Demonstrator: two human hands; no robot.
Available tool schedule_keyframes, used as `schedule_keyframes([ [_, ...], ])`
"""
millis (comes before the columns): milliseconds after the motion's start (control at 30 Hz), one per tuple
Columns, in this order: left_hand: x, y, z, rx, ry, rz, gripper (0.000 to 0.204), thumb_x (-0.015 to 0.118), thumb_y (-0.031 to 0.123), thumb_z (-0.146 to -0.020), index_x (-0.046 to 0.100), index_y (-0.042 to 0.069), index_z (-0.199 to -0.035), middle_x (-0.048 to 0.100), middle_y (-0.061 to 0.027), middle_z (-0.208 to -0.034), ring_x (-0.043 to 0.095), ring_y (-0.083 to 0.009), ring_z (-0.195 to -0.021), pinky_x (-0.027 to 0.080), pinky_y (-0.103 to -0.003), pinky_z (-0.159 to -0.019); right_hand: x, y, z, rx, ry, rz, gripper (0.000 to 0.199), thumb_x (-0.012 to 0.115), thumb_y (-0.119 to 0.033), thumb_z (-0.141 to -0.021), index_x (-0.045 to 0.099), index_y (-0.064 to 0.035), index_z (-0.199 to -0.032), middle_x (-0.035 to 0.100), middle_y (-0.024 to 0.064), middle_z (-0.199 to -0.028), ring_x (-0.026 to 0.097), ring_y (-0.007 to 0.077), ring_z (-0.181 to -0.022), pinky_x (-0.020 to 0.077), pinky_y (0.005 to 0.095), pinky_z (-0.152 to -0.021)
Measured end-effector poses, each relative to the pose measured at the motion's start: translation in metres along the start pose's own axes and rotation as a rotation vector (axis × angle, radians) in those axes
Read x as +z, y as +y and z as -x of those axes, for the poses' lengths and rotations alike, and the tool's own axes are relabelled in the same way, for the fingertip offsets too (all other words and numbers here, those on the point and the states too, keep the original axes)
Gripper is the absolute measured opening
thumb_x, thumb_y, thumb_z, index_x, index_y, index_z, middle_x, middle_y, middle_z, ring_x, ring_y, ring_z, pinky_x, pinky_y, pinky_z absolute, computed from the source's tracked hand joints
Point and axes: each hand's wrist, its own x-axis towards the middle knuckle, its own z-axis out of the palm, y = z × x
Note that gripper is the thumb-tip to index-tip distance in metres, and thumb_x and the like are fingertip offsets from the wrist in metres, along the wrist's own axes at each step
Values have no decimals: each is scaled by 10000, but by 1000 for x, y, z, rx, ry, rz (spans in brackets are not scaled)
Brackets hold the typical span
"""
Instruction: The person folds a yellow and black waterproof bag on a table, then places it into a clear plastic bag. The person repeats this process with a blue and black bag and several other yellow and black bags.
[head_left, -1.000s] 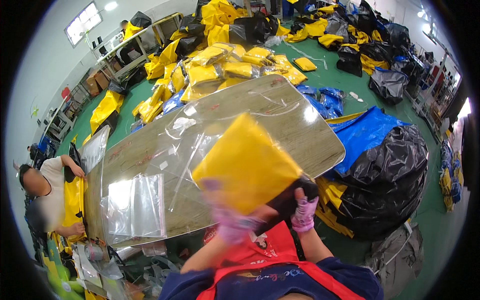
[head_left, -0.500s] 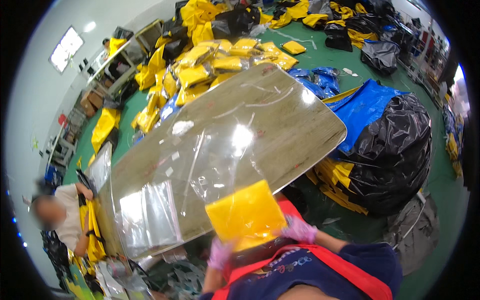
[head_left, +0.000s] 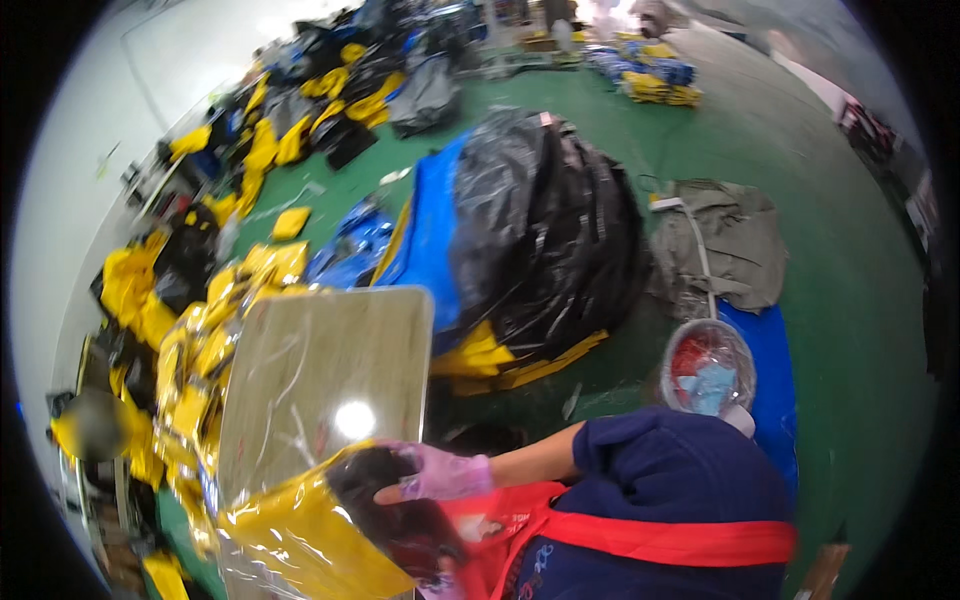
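Note:
A folded yellow packet (head_left: 305,525) with a black section along one side, in clear plastic, is held tilted over the near end of the table. My right hand (head_left: 440,475), in a pinkish-purple glove, grips its upper black edge, thumb across the face. At the lower frame edge my left hand (head_left: 440,582), gloved alike, closes on the packet's lower black corner; most of that hand is cut off. A wood-patterned table (head_left: 325,370) lies beyond the packet, with loose plastic strips and a bright glare on it.
Wrapped yellow packets (head_left: 195,370) are heaped along the table's left side. Past its far right corner stands a big black and blue bundle (head_left: 540,230). Further right are a grey cloth heap (head_left: 725,240) and a bin (head_left: 708,370) with a clear liner. Another person (head_left: 95,425) is at the left.
My view has swung to the right, bringing the bin and grey heap into fuller sight. The packet, still in both hands, has turned and now shows its black side.

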Motion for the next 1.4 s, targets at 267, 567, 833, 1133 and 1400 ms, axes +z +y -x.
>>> schedule_keyframes([
  [267, -48, 70, -51, 692, 196, -829, 431, 718, 372, -775, 641, 44, -1044, 652, -106, -925, 623, -271, -825, 509, -403, -749, -2, -33, -7, -848, -421, 946, 570, 825, -426, -645, 547, -74, -997, 558, 122, -927, 543, 347, -917, 440, 414, -756],
  [567, 10, 92, -75, 579, 338, 107, 484, 686, 340, -816, 607, 15, -1165, 613, -163, -1075, 598, -313, -948, 484, -420, -852, 1, -5, -27, -618, -15, 289, 542, 803, -316, -740, 540, -33, -1120, 611, 85, -1039, 591, 212, -971, 448, 329, -875],
  [833, 32, -4, -105, 26, 204, 1013, 518, 694, 247, -860, 521, -44, -1252, 530, -157, -1273, 550, -235, -1075, 450, -358, -946, 13, -36, -82, -504, 363, -468, 560, 659, -373, -890, 475, -24, -1287, 595, 47, -1172, 539, 117, -1050, 437, 262, -923],
  [1133, 88, 65, -63, 324, 329, 348, 468, 632, 256, -909, 528, -69, -1229, 577, -170, -1184, 576, -223, -1006, 490, -339, -879, 12, -24, -55, -169, 262, -418, 639, 699, -403, -848, 485, -31, -1320, 610, 51, -1181, 560, 158, -1063, 436, 295, -945],
  [1400, 34, 82, -64, 330, -327, -310, 185, 750, 215, -775, 673, 95, -893, 635, -11, -699, 538, -208, -501, 433, -311, -461, -34, -8, -97, -606, 536, 170, 491, 703, -248, -865, 495, 10, -1228, 599, 71, -1134, 529, 142, -1022, 446, 287, -910],
])
